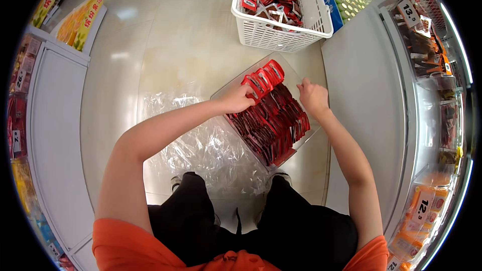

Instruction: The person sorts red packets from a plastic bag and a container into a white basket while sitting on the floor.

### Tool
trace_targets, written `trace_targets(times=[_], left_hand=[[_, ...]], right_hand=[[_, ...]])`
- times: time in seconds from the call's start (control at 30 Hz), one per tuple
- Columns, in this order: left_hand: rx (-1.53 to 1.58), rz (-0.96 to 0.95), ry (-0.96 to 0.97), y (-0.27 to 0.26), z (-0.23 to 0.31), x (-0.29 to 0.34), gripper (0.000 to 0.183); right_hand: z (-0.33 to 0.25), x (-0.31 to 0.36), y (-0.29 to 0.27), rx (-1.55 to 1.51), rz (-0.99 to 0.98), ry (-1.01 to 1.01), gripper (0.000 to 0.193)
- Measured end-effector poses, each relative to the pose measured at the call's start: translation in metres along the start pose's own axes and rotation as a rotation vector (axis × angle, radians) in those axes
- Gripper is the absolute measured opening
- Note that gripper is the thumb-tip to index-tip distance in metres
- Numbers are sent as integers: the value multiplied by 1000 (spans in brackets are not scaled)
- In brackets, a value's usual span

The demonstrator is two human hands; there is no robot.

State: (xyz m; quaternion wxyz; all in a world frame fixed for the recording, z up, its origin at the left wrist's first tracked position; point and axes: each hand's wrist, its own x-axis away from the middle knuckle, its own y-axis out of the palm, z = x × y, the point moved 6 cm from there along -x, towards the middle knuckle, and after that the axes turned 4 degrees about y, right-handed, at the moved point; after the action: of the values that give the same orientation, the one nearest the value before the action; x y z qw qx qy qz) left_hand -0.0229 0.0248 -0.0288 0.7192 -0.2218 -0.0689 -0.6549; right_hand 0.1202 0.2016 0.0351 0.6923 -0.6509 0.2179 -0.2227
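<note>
A clear plastic box (300, 145) lies at an angle on the floor in front of me, packed with rows of small dark red packets (271, 120). Along its far end stands a short row of brighter red packets (263, 79), faces up and overlapping. My left hand (237, 99) is closed at the left end of that row, its fingers pinching a red packet's edge. At the box's right edge, my right hand (313, 96) is closed with its fingertips at the rim. The palm side of both hands is hidden.
Beyond the box stands a white plastic basket (281, 35) holding loose red packets. Crumpled clear plastic film (201, 145) lies on the floor left of the box, near my feet. Shelving units flank me, one left (57, 105) and one right (366, 110), with packaged goods.
</note>
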Motion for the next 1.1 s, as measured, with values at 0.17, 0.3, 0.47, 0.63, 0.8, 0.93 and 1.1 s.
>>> trace_targets(times=[0.17,0.3,0.47,0.63,0.8,0.93,1.1], left_hand=[[-245,61,312,-5,16,14,32],[-406,243,816,-2,80,53,24],[-460,-100,1209,63,102,131,21],[-1016,-407,1139,106,24,154,35],[-1499,-646,588,75,-18,139,62],[-1542,-554,373,30,-67,138,64],[-1672,-222,178,-62,-123,145,29]], right_hand=[[18,2,1,41,-84,68,20],[56,14,4,43,-98,190,23],[101,25,7,164,-149,259,28],[126,29,9,212,-279,335,30],[116,15,-22,380,-204,255,26],[46,-30,-75,69,213,-18,32],[-45,-91,-101,-85,493,-367,39]])
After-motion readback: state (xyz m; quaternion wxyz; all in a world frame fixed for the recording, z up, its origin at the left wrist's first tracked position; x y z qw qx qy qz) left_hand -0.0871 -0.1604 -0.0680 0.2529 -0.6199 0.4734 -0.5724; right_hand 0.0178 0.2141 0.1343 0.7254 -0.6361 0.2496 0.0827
